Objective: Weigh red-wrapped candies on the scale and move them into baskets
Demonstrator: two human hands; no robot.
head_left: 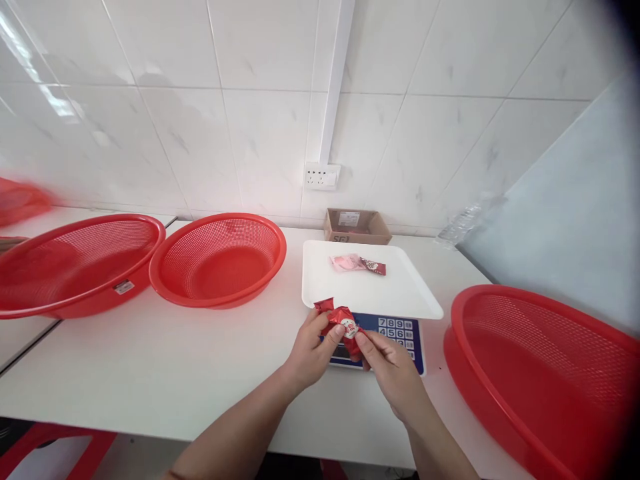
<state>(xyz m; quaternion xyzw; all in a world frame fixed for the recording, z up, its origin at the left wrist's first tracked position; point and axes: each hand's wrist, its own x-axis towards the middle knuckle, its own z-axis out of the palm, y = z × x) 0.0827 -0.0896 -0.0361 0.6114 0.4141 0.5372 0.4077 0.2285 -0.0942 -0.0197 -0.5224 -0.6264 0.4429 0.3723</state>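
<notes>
Both hands pinch a small red wrapped candy (340,323) just in front of a weighing scale. My left hand (311,353) grips its left end and my right hand (390,367) grips its right end. The scale has a white tray (400,293) on top and a blue keypad (397,333) at the front. On the tray lies a pink packet (346,263) beside a dark red packet (374,267).
Two red mesh baskets (220,260) (75,267) stand at the left of the white table (150,360), and another red basket (545,360) stands at the right. A small cardboard box (356,227) and a wall socket (321,177) are behind the scale.
</notes>
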